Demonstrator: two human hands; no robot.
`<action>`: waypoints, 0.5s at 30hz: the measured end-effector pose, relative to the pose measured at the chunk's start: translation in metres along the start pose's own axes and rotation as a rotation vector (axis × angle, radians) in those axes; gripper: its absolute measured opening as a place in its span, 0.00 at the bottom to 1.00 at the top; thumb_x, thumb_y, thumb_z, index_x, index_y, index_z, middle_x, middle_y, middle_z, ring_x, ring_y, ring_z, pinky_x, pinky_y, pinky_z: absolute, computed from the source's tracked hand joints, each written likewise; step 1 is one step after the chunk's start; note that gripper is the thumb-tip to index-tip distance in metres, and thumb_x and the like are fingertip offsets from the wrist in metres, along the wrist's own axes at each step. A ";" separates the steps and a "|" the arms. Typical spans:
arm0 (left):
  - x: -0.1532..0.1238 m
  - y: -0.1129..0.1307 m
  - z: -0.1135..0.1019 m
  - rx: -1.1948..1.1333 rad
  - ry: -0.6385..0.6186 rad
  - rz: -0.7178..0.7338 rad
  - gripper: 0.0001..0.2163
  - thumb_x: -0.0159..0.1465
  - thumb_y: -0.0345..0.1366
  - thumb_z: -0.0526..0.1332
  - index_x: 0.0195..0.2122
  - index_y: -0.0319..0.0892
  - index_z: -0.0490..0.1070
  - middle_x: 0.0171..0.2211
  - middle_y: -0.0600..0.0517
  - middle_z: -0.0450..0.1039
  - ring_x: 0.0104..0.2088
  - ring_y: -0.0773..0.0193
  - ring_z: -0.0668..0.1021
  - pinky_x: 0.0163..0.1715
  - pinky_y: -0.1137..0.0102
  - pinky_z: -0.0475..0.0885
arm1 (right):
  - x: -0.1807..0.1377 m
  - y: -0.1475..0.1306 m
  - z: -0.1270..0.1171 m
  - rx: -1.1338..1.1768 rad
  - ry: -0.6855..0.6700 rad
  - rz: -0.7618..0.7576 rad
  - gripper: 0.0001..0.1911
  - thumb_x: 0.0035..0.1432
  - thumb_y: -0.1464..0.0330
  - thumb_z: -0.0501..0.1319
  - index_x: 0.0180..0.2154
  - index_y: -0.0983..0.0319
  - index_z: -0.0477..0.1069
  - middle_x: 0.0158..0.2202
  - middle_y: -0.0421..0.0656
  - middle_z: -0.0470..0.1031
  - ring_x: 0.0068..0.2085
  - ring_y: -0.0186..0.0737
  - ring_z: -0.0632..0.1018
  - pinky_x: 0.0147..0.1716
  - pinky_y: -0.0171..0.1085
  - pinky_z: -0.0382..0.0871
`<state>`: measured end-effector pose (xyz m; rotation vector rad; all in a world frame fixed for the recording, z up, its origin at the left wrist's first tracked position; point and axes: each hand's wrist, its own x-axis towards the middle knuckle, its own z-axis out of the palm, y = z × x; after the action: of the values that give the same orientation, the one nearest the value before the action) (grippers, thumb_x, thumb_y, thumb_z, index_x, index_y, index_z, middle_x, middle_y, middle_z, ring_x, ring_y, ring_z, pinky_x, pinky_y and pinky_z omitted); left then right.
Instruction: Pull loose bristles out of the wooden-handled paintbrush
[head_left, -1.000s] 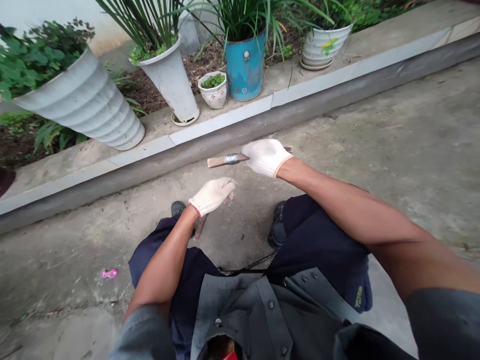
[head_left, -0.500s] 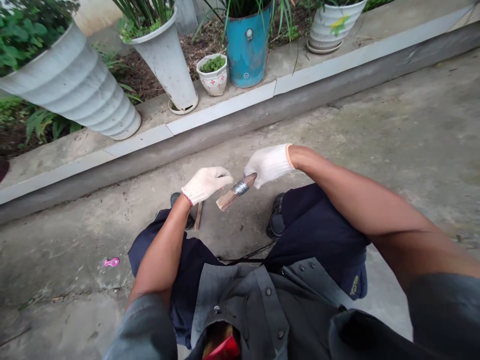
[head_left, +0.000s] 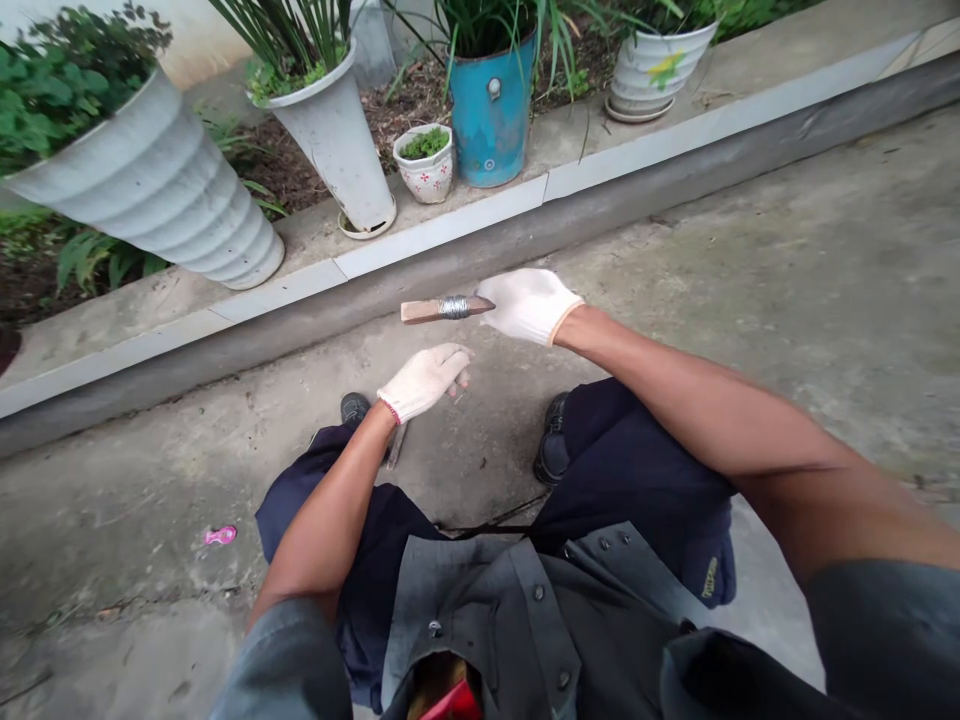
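Note:
Both my hands wear white knit gloves. My right hand [head_left: 531, 303] is closed round a wooden tool [head_left: 442, 308] with a band of metal wire wrapped about it; the tool sticks out level to the left, raised above the concrete. My left hand [head_left: 424, 381] is lower and nearer, with fingers curled on a thin brown stick [head_left: 397, 444] that pokes out below the wrist toward the ground. The top of that stick is hidden in the glove. My knees and dark trousers frame the spot.
A raised concrete kerb [head_left: 465, 225] runs across ahead, bearing a ribbed white pot [head_left: 157, 190], a tall white pot [head_left: 337, 140], a small flowered pot [head_left: 426, 165], a blue bucket [head_left: 491, 115] and a white pot [head_left: 652, 70]. A pink scrap [head_left: 220, 536] lies at left.
My right hand has swung the wooden tool up from a low, tilted position near my left hand to a raised, level one. My left hand stayed about where it was.

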<state>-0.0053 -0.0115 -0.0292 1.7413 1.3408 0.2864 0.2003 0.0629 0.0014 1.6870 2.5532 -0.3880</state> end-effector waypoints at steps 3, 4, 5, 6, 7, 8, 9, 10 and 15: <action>0.004 -0.005 0.000 0.229 0.035 0.036 0.17 0.74 0.42 0.51 0.35 0.43 0.75 0.30 0.52 0.79 0.27 0.64 0.77 0.31 0.70 0.66 | 0.000 -0.007 0.015 -0.143 0.007 -0.035 0.17 0.61 0.70 0.57 0.47 0.64 0.82 0.42 0.56 0.83 0.43 0.54 0.82 0.39 0.42 0.66; 0.006 -0.008 -0.001 0.305 0.053 0.049 0.17 0.74 0.42 0.51 0.33 0.43 0.75 0.29 0.52 0.79 0.28 0.63 0.77 0.31 0.70 0.65 | -0.002 -0.010 0.019 -0.176 0.010 -0.049 0.18 0.61 0.72 0.57 0.47 0.65 0.82 0.42 0.58 0.83 0.44 0.55 0.82 0.41 0.43 0.67; 0.007 -0.010 -0.001 0.370 0.066 0.062 0.17 0.74 0.41 0.51 0.32 0.44 0.75 0.29 0.52 0.78 0.29 0.61 0.77 0.31 0.69 0.64 | -0.004 -0.015 0.022 -0.202 0.006 -0.060 0.18 0.62 0.73 0.56 0.47 0.66 0.83 0.43 0.59 0.82 0.45 0.57 0.82 0.42 0.44 0.68; 0.008 -0.013 -0.002 0.423 0.070 0.076 0.17 0.74 0.41 0.52 0.33 0.44 0.76 0.28 0.51 0.78 0.30 0.60 0.76 0.31 0.69 0.63 | -0.007 -0.019 0.024 -0.225 -0.014 -0.067 0.18 0.62 0.73 0.56 0.46 0.67 0.83 0.43 0.60 0.82 0.45 0.58 0.82 0.43 0.45 0.68; 0.008 -0.014 -0.003 0.465 0.067 0.089 0.16 0.73 0.41 0.52 0.33 0.44 0.76 0.28 0.52 0.77 0.29 0.60 0.76 0.31 0.68 0.62 | -0.010 -0.024 0.024 -0.247 -0.046 -0.072 0.18 0.62 0.74 0.56 0.46 0.67 0.83 0.43 0.61 0.82 0.46 0.58 0.82 0.43 0.46 0.69; 0.008 -0.015 -0.004 0.497 0.059 0.100 0.17 0.73 0.42 0.52 0.33 0.44 0.77 0.27 0.52 0.76 0.29 0.60 0.75 0.31 0.68 0.61 | -0.013 -0.028 0.024 -0.269 -0.089 -0.082 0.17 0.62 0.74 0.56 0.45 0.67 0.83 0.43 0.61 0.82 0.46 0.58 0.82 0.43 0.46 0.69; 0.007 -0.015 -0.005 0.519 0.047 0.109 0.17 0.73 0.44 0.52 0.33 0.45 0.77 0.26 0.52 0.75 0.28 0.60 0.74 0.30 0.68 0.61 | -0.015 -0.031 0.024 -0.290 -0.134 -0.100 0.17 0.62 0.75 0.57 0.45 0.68 0.83 0.43 0.61 0.82 0.46 0.58 0.82 0.43 0.46 0.70; 0.005 -0.015 -0.006 0.534 0.035 0.113 0.18 0.73 0.45 0.53 0.32 0.45 0.77 0.25 0.52 0.75 0.27 0.61 0.73 0.30 0.68 0.60 | -0.017 -0.033 0.023 -0.307 -0.178 -0.133 0.17 0.62 0.75 0.57 0.45 0.67 0.83 0.43 0.61 0.82 0.46 0.57 0.82 0.43 0.46 0.70; -0.003 -0.007 -0.015 0.436 -0.015 0.136 0.15 0.70 0.43 0.56 0.34 0.46 0.80 0.29 0.54 0.77 0.29 0.63 0.73 0.31 0.70 0.62 | -0.019 -0.018 0.015 -0.243 -0.394 -0.327 0.12 0.57 0.69 0.64 0.42 0.60 0.83 0.36 0.51 0.82 0.39 0.48 0.80 0.37 0.41 0.65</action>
<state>-0.0207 -0.0060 -0.0252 2.1955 1.3457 0.0551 0.1906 0.0356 -0.0067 0.9977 2.4497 -0.3634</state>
